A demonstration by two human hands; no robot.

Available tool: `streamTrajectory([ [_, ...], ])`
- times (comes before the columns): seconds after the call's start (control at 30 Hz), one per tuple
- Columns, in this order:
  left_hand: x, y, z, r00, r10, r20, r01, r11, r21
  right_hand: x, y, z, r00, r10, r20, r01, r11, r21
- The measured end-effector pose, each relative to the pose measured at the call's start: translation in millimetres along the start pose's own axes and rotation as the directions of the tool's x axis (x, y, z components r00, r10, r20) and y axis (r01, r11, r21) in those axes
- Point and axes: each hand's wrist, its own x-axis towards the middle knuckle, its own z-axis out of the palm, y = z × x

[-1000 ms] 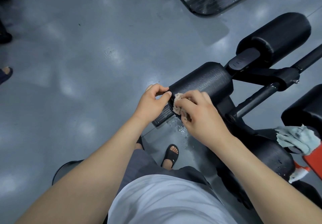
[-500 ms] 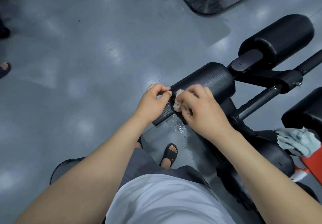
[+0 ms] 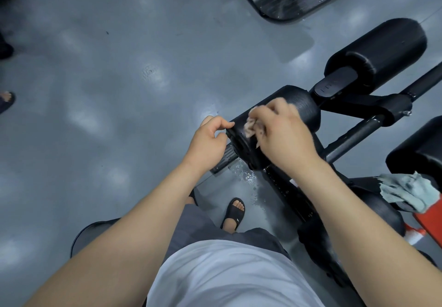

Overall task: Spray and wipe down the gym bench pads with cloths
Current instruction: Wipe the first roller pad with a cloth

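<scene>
Pink cloth (image 3: 251, 126): bunched in curled fingers, pressed to the near end of the roller (image 3: 303, 110).
Right hand (image 3: 284, 137): grips cloth; has slid off the end face onto the curved top.
Left hand (image 3: 208, 139): thumb and forefinger still pinch the end rim, steadying.
Meaning: end face likely done; barrel next.
Beyond: far roller (image 3: 382, 53) untouched; grey cloth (image 3: 406, 192) draped at right; drops (image 3: 246, 175) on floor (image 3: 119, 79).
</scene>
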Motion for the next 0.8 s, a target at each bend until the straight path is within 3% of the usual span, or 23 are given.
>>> streamTrajectory([
  [0.1,-4.2,1.2,-0.8,1.000,0.026,0.012,-0.026,1.000,0.017,14.5,16.4,-6.8,0.984,0.175,-0.042,-0.178,0.980,-0.087],
  [0.17,-5.6,0.9,-0.6,0.999,0.039,0.011,-0.039,0.999,0.020,7.8,15.3,-9.3,0.979,0.197,-0.050,-0.202,0.973,-0.116],
  [0.4,-8.1,3.3,3.0,0.999,0.048,-0.010,-0.048,0.999,0.011,-31.7,-13.8,3.0,0.996,-0.078,0.044,0.075,0.995,0.067],
  [0.47,-10.1,4.4,3.3,0.998,0.064,-0.013,-0.064,0.998,0.022,-19.1,-11.2,6.7,0.997,-0.073,0.023,0.071,0.994,0.083],
  [0.63,-12.7,-2.0,0.9,1.000,0.029,0.000,-0.029,1.000,-0.010,-0.6,5.4,0.3,0.993,0.104,-0.052,-0.104,0.995,0.002],
  [0.8,-12.5,4.8,-0.4,0.999,0.033,-0.014,-0.033,0.999,0.009,-22.5,-11.8,7.3,0.996,-0.079,0.035,0.076,0.993,0.085],
])
